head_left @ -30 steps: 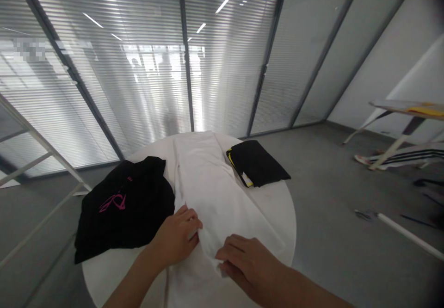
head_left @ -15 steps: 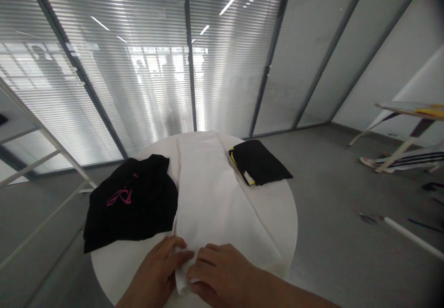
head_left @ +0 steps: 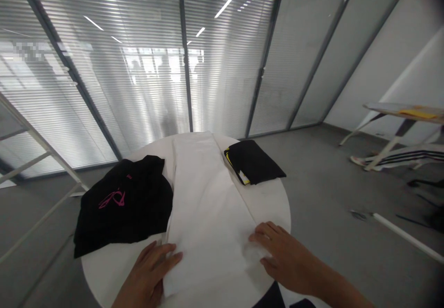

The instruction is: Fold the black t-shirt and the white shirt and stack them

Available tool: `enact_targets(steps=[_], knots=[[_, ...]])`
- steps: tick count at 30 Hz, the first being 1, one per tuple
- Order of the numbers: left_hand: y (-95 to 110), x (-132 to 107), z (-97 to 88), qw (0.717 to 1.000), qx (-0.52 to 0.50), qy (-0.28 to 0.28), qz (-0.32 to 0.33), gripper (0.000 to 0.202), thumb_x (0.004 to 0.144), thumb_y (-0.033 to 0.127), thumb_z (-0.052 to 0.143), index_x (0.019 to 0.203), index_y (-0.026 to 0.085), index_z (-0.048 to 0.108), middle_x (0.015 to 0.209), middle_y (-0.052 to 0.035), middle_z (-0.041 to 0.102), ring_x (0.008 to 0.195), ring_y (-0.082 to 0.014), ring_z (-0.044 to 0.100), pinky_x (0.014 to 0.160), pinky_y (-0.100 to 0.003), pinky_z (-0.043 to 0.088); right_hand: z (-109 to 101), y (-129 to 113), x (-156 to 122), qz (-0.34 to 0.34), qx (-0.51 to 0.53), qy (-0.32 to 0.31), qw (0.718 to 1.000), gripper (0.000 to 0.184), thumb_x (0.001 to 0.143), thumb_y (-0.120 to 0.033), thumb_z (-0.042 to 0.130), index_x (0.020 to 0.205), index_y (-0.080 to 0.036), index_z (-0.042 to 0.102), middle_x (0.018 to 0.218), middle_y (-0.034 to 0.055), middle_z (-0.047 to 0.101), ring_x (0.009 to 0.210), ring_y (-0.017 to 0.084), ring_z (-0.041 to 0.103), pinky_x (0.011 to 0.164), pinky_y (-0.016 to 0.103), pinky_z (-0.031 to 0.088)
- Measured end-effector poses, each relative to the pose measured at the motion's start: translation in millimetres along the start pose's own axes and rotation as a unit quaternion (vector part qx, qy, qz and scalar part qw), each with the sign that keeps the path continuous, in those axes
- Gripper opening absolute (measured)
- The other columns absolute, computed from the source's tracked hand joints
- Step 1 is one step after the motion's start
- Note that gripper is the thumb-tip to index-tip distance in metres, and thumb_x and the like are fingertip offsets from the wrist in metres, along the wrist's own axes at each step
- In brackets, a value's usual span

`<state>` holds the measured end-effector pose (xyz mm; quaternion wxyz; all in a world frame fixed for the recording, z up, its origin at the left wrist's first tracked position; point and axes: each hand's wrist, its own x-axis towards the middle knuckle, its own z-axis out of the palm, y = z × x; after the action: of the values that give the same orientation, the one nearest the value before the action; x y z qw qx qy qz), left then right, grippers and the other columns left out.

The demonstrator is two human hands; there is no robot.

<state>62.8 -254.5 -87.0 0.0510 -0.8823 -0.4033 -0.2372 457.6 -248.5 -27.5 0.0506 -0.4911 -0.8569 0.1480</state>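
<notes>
White cloth (head_left: 204, 197) lies flat, running from counter's (head_left: 104, 271) far edge toward near edge. Left hand (head_left: 147, 273) on cloth's near-left corner; can't tell if fingers pinch it. Right hand (head_left: 282, 252) at cloth's right side, by counter's right edge, thumb and fingers apart. Black garment (head_left: 138, 220), pink print, overhangs left edge; folded black cloth (head_left: 258, 162) at far-right edge.
</notes>
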Motion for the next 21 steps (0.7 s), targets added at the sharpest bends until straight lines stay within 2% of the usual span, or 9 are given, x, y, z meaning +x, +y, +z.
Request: enact_targets(steps=[5,8,13,18,21], knots=[[2.1,-6.6,6.1,1.0,0.011,0.012,0.021,0.08,0.066,-0.003,0.041,0.134,0.036,0.056,0.128,-0.0007,0.065,0.122,-0.019,0.058,0.105,-0.04,0.047,10.7,4.7,-6.2,-0.055,0.0,0.012,0.998,0.049,0.075,0.001,0.045,0.116,-0.022,0.062,0.109,0.0082,0.061,0.107,0.022,0.052,0.1,0.041,0.041],[1.3,-11.5,3.7,1.0,0.004,0.004,0.026,0.081,0.065,-0.003,0.042,0.134,0.038,0.055,0.129,0.0008,0.064,0.122,-0.0186,0.058,0.107,-0.04,0.046,6.4,0.7,-9.7,-0.064,0.033,-0.003,0.997,0.048,0.074,0.003,0.044,0.109,-0.023,0.064,0.104,0.0064,0.062,0.102,0.021,0.055,0.093,0.036,0.045],[-5.5,-24.0,1.0,0.997,-0.041,-0.008,0.059,0.074,0.069,0.004,0.049,0.134,0.039,0.054,0.125,-0.0008,0.067,0.116,-0.0186,0.062,0.108,-0.041,0.045,-16.9,-11.4,-18.0,-0.075,0.115,-0.035,0.99,0.049,0.074,0.002,0.046,0.108,-0.026,0.067,0.1,0.0046,0.065,0.098,0.017,0.06,0.086,0.03,0.047],[-7.9,-30.2,-2.2,0.998,-0.048,-0.031,0.036,0.061,0.078,0.013,0.052,0.13,0.044,0.055,0.132,0.0001,0.063,0.123,-0.0205,0.057,0.109,-0.044,0.042,-24.2,-11.4,-17.3,-0.075,0.151,-0.059,0.984,0.037,0.081,-0.005,0.048,0.104,-0.025,0.069,0.1,0.0059,0.067,0.099,0.018,0.062,0.087,0.03,0.048],[-13.7,-28.3,-9.5,0.993,-0.056,-0.027,0.1,0.048,0.08,0.016,0.055,0.118,0.044,0.063,0.126,0.0027,0.067,0.12,-0.0185,0.059,0.105,-0.038,0.047,-25.0,-8.5,-13.7,-0.072,0.157,-0.078,0.982,0.031,0.083,-0.009,0.049,0.099,-0.024,0.071,0.097,0.006,0.068,0.095,0.018,0.063,0.084,0.03,0.049]])
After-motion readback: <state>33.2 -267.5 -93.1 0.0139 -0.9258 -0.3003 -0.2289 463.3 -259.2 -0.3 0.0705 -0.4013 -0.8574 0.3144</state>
